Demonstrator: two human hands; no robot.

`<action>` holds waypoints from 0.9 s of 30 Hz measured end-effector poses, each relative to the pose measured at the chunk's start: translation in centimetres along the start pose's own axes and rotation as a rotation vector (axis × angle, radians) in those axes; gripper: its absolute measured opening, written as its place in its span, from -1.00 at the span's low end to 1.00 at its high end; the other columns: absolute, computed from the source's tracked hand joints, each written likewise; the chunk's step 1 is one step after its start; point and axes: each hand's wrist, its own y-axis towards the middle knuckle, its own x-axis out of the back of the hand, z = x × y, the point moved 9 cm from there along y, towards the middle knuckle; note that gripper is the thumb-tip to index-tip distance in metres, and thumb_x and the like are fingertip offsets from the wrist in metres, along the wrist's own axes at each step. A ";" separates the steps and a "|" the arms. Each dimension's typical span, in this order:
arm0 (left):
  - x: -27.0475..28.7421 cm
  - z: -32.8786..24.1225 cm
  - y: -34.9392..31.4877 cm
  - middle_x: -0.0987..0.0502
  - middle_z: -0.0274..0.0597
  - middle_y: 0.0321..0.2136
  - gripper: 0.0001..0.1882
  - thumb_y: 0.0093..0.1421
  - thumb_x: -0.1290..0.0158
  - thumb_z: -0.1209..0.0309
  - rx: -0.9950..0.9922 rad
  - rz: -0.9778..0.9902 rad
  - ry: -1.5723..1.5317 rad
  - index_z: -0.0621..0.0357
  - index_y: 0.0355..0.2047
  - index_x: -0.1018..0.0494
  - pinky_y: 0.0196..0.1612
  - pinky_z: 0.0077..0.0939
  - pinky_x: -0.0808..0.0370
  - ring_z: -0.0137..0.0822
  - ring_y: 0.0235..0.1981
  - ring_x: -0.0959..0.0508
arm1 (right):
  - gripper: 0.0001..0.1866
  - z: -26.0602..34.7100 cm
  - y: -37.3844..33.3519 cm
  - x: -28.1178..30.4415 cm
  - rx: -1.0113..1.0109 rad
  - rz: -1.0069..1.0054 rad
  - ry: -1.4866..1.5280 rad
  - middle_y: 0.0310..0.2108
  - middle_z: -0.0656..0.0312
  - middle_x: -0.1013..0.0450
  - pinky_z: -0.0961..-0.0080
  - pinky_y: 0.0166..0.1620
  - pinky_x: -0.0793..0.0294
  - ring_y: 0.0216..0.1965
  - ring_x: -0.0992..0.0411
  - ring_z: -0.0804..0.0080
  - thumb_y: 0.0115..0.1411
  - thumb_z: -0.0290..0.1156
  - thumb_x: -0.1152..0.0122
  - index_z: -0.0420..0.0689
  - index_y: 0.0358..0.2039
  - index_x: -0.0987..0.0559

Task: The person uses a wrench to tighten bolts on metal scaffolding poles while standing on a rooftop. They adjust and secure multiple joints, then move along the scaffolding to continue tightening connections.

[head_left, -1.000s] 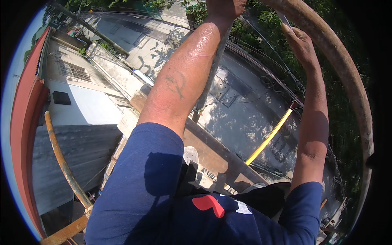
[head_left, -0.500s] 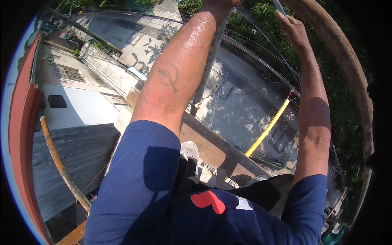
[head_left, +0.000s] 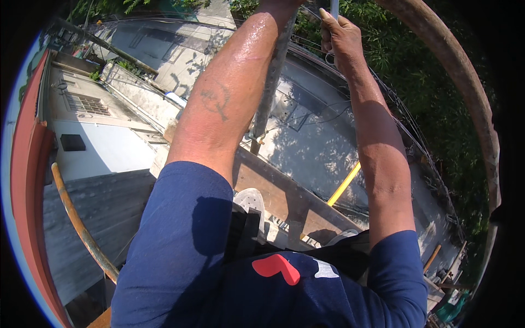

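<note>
My right hand [head_left: 343, 41] is raised at the top, its fingers closed round a slim silver metal tool [head_left: 334, 7]. A small ring [head_left: 329, 58] shows just below the fist; the tool's far end is out of the picture. My left arm reaches up alongside a grey metal pipe [head_left: 268, 101]. Only the base of my left hand [head_left: 280, 4] shows at the upper edge, close to that pipe; its fingers are cut off from view. Low on the pipe sits a clamp [head_left: 256, 139].
My shoe [head_left: 250, 201] is by a brown plank [head_left: 273, 180] high above a paved road [head_left: 311, 134]. A thick rusty pipe [head_left: 456, 54] curves down the right; another rusty pipe [head_left: 82, 229] rises at left. Overhead wires [head_left: 418, 139], a yellow pole [head_left: 344, 185] and a red roof edge [head_left: 27, 164] surround me.
My right hand and forearm have swung left, bringing the silver tool nearer the grey pipe and my left hand. My left arm and the whole view have shifted slightly.
</note>
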 end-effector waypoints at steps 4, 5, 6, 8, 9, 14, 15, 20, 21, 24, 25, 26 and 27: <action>0.0 0.0 -0.2 -0.55 -0.05 0.06 -0.59 0.15 -0.15 0.23 0.021 0.144 -0.061 0.05 0.01 -0.54 0.26 0.06 -0.24 0.06 0.17 -0.40 | -0.64 -1.0 -0.1 -0.7 -0.028 -0.088 0.068 -0.67 0.42 -0.27 0.57 -0.62 -0.18 -0.71 -0.18 0.63 0.32 -0.11 -0.28 -0.05 -0.50 -0.46; 0.2 0.1 -0.4 -0.54 -0.03 0.06 -0.58 0.15 -0.14 0.23 0.017 0.192 -0.103 0.05 0.01 -0.54 0.28 0.07 -0.22 0.08 0.18 -0.38 | -0.66 -1.3 -0.1 -0.8 -0.057 -0.105 0.110 -0.67 0.43 -0.27 0.57 -0.62 -0.17 -0.71 -0.17 0.62 0.33 -0.12 -0.27 -0.05 -0.48 -0.47; -0.1 0.0 -0.7 -0.53 -0.02 0.07 -0.58 0.14 -0.14 0.23 -0.032 0.283 0.025 0.05 0.01 -0.54 0.29 0.06 -0.21 0.09 0.19 -0.38 | -0.66 -1.1 -0.1 -1.1 -0.036 -0.084 0.104 -0.67 0.43 -0.27 0.57 -0.62 -0.17 -0.71 -0.17 0.63 0.33 -0.12 -0.26 -0.05 -0.48 -0.47; -0.9 0.0 -1.5 -0.52 -0.01 0.08 -0.56 0.12 -0.15 0.23 -0.131 0.458 0.288 0.05 0.02 -0.54 0.30 0.04 -0.21 0.11 0.20 -0.36 | -0.67 -0.5 -0.2 -1.7 0.014 -0.041 0.095 -0.67 0.44 -0.27 0.59 -0.62 -0.17 -0.71 -0.17 0.64 0.33 -0.12 -0.25 -0.05 -0.47 -0.47; -0.3 0.3 -1.1 -0.51 0.01 0.08 -0.55 0.11 -0.15 0.23 -0.044 0.376 0.188 0.05 0.01 -0.54 0.31 0.04 -0.20 0.10 0.20 -0.36 | -0.67 -0.6 -0.2 -2.0 0.002 -0.017 0.094 -0.67 0.45 -0.26 0.62 -0.63 -0.16 -0.72 -0.15 0.67 0.34 -0.14 -0.24 -0.05 -0.47 -0.46; -0.2 0.9 -0.7 -0.54 -0.15 0.02 -0.63 0.29 -0.04 0.25 0.090 0.311 -0.083 0.08 0.06 -0.43 0.13 -0.10 -0.39 -0.11 0.02 -0.53 | -0.63 -0.8 0.4 -1.6 0.027 -0.119 0.002 -0.64 0.53 -0.22 0.63 -0.56 -0.08 -0.60 -0.11 0.77 0.38 -0.15 -0.19 -0.07 -0.53 -0.47; 0.3 0.8 -0.7 -0.55 -0.14 0.00 -0.65 0.27 -0.06 0.28 0.127 0.250 -0.152 0.08 0.04 -0.45 0.12 -0.10 -0.40 -0.10 0.01 -0.54 | -0.62 -1.1 0.6 -1.7 0.005 -0.122 0.001 -0.64 0.52 -0.22 0.60 -0.54 -0.10 -0.57 -0.11 0.74 0.38 -0.15 -0.18 -0.10 -0.53 -0.47; 0.8 0.8 -1.4 -0.63 -0.12 -0.12 -0.70 0.16 -0.17 0.39 0.260 0.264 -0.269 0.07 -0.07 -0.57 0.08 -0.09 -0.41 -0.05 0.00 -0.56 | -0.62 -1.4 1.3 -2.9 0.076 -0.121 0.069 -0.70 0.49 -0.21 0.64 -0.67 -0.04 -0.73 -0.11 0.74 0.40 -0.12 -0.15 -0.02 -0.52 -0.38; 0.7 0.7 -1.5 -0.63 -0.12 -0.12 -0.70 0.15 -0.16 0.40 0.270 0.279 -0.289 0.09 -0.08 -0.56 0.07 -0.10 -0.42 -0.05 0.00 -0.56 | -0.61 -1.4 1.2 -2.9 0.096 -0.135 0.030 -0.69 0.49 -0.21 0.63 -0.64 -0.06 -0.70 -0.11 0.73 0.40 -0.12 -0.15 -0.04 -0.52 -0.40; -0.2 2.1 -2.3 -0.63 -0.10 -0.12 -0.69 0.14 -0.15 0.42 0.579 0.278 -0.676 0.14 -0.08 -0.54 0.06 -0.12 -0.42 -0.03 0.00 -0.56 | -0.57 -1.8 0.7 -3.3 0.090 -0.147 -0.208 -0.63 0.40 -0.27 0.46 -0.45 -0.24 -0.51 -0.18 0.63 0.38 -0.12 -0.14 -0.24 -0.47 -0.49; -0.5 2.3 -2.7 -0.63 -0.10 -0.13 -0.70 0.15 -0.16 0.42 0.636 0.318 -0.706 0.15 -0.08 -0.54 0.05 -0.14 -0.42 -0.06 -0.02 -0.56 | -0.57 -1.8 0.6 -3.6 0.108 -0.119 -0.150 -0.63 0.40 -0.26 0.46 -0.45 -0.24 -0.51 -0.18 0.63 0.38 -0.12 -0.14 -0.24 -0.47 -0.50; 0.0 1.8 -2.1 -0.63 -0.11 -0.14 -0.71 0.16 -0.16 0.42 0.552 0.300 -0.649 0.17 -0.09 -0.54 0.04 -0.17 -0.43 -0.08 -0.04 -0.57 | -0.57 -1.9 0.5 -3.8 0.113 -0.111 -0.106 -0.63 0.40 -0.26 0.45 -0.45 -0.24 -0.51 -0.18 0.63 0.38 -0.11 -0.14 -0.24 -0.47 -0.50; 0.6 0.8 -1.5 -0.64 -0.13 -0.17 -0.73 0.19 -0.18 0.40 0.378 0.320 -0.437 0.18 -0.09 -0.55 0.02 -0.22 -0.45 -0.13 -0.09 -0.59 | -0.57 -1.9 0.4 -3.7 0.124 -0.120 -0.108 -0.63 0.40 -0.26 0.46 -0.45 -0.24 -0.50 -0.17 0.63 0.38 -0.12 -0.14 -0.24 -0.47 -0.51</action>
